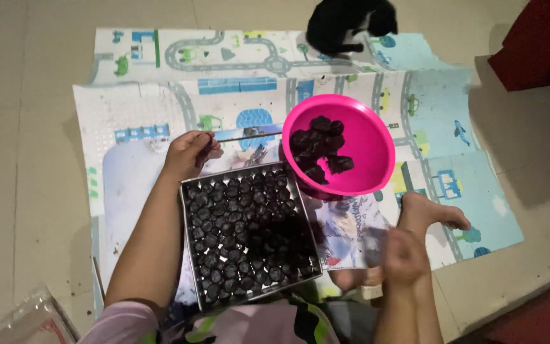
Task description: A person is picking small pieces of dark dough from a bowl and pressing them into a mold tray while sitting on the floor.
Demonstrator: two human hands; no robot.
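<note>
Head view showed you seated on the floor over a road-patterned play mat (160,102), with a square metal tray (249,237) lying in front of your lap. Rows of dark round lumps (237,229) filled that tray almost edge to edge. Your left hand (189,153) rested at the tray's far left corner, just beyond the rim, its fingers curled narrow around something small that I could not make out. The grip sat beside the tray rather than over it, near the lumps without touching any.

Your right hand (402,255) was low on the right, well apart from the tray's right edge and blurred; whether it held anything I cannot tell. It hovered over a printed sheet (345,223) spread on the mat, close to your bare foot (431,215).

Between the two hands and a little farther out stood a bright pink bowl (370,143), its near side just past the tray's far right corner. A small heap of the same dark lumps lay in its left half. A black cat (345,25) sat at the mat's far edge, and crumpled clear plastic (27,318) lay at the lower left.
</note>
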